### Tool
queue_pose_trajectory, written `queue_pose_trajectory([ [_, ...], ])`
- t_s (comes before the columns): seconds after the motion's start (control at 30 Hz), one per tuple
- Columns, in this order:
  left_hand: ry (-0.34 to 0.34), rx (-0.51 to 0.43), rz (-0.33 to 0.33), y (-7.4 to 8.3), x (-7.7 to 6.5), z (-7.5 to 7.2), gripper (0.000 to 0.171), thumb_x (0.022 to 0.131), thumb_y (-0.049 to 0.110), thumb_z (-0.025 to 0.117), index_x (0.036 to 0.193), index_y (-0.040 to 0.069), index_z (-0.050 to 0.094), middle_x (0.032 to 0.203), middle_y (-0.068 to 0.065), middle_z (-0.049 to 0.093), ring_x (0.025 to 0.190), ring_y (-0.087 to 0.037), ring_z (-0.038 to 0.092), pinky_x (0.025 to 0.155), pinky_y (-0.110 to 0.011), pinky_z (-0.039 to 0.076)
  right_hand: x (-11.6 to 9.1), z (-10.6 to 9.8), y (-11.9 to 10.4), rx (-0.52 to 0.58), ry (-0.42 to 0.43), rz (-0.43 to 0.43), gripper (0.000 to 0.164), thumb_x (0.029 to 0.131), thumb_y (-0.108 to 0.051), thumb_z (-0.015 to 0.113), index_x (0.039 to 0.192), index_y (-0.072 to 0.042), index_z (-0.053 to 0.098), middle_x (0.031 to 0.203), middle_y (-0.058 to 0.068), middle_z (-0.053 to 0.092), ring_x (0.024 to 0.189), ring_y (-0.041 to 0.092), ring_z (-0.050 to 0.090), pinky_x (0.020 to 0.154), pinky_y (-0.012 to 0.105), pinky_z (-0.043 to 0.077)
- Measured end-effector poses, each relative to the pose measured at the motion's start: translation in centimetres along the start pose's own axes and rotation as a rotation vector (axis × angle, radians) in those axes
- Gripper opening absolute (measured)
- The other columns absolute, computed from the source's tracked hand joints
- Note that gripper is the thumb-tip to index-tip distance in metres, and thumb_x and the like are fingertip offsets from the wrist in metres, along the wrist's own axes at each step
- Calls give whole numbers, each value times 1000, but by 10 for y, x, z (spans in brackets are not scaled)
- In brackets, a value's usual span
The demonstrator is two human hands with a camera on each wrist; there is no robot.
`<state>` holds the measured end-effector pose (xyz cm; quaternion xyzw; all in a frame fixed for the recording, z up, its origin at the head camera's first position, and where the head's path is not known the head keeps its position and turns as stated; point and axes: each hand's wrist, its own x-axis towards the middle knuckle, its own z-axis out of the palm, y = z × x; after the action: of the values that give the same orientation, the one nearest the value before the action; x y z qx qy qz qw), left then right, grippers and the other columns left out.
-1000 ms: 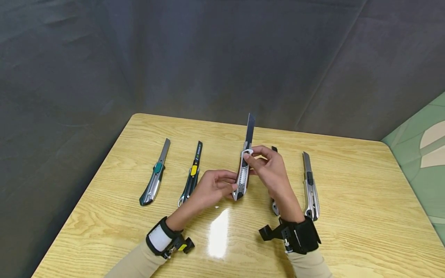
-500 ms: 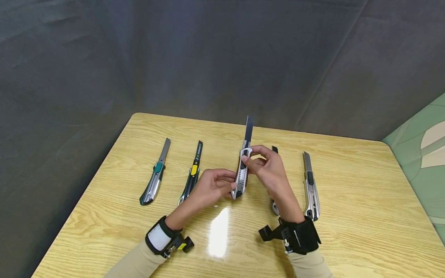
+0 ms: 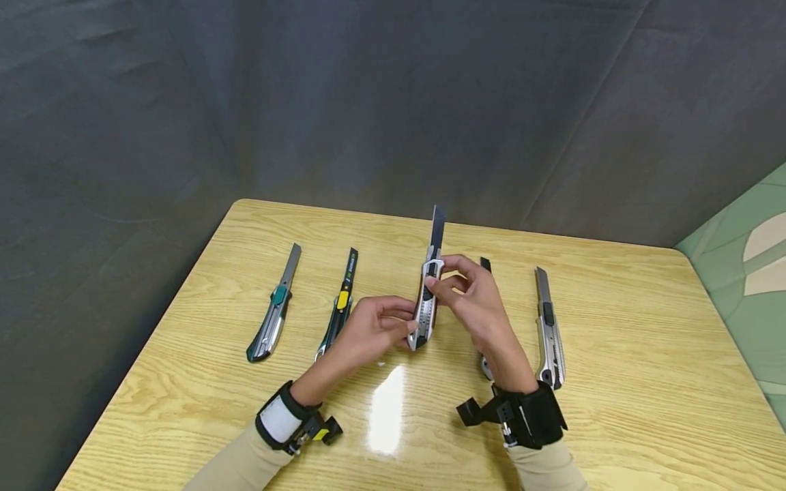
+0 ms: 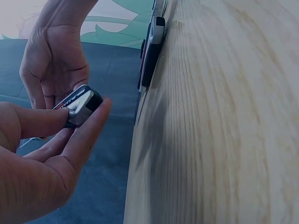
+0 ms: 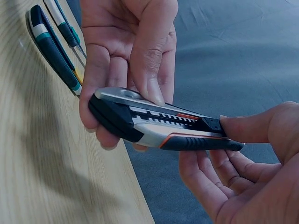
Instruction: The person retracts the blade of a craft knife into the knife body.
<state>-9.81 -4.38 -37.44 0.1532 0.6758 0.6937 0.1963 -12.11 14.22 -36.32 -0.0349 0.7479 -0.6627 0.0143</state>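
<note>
A silver and black utility knife with orange trim is held up above the table, its blade pointing away. My left hand pinches the rear end of its handle between thumb and fingers, as the left wrist view also shows. Nearer the blade, my right hand grips the front of the handle, with the thumb against the black slider and fingers underneath. In the right wrist view, the toothed slot faces up. The blade is mostly hidden there behind the right hand.
On the wooden table lie more utility knives: a green and silver one, one with a yellow slider, and a silver one. Another knife is partly behind the right hand. A dark curtain hangs beyond.
The right thumb and slider have moved back along the handle, and slightly less blade shows. The knife and both hands have drifted slightly left.
</note>
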Motion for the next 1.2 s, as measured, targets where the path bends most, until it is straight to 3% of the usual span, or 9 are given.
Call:
queue_pose_trajectory([
  [0.33,-3,-11,5,-1,1,-1,29,87,-4,59,115,-10,59,111,-31,63,88,-35,65,76,-60,54,-1,-1,1,6,-17,0,34,84,-11,69,115,-5,58,109,16,57,86,23,61,69,27,59],
  [0.6,5,0,21,0,1,-3,27,87,-6,58,113,-11,59,110,-30,63,86,-35,65,76,-61,54,-1,0,-1,-67,-27,-7,36,83,-12,71,117,-10,58,110,12,58,92,23,61,68,28,53],
  [0.83,28,9,15,1,0,-5,28,86,-5,59,113,-10,60,111,-29,64,88,-35,66,76,-58,55,0,2,2,-41,-26,-7,37,83,-13,71,117,-9,60,112,14,59,92,23,63,70,26,55],
  [1.2,64,46,34,1,1,-5,31,84,-5,62,115,-10,61,113,-29,64,88,-31,67,74,-56,56,0,4,1,12,-1,80,39,83,-17,71,119,-8,59,110,21,63,89,25,66,68,32,61],
])
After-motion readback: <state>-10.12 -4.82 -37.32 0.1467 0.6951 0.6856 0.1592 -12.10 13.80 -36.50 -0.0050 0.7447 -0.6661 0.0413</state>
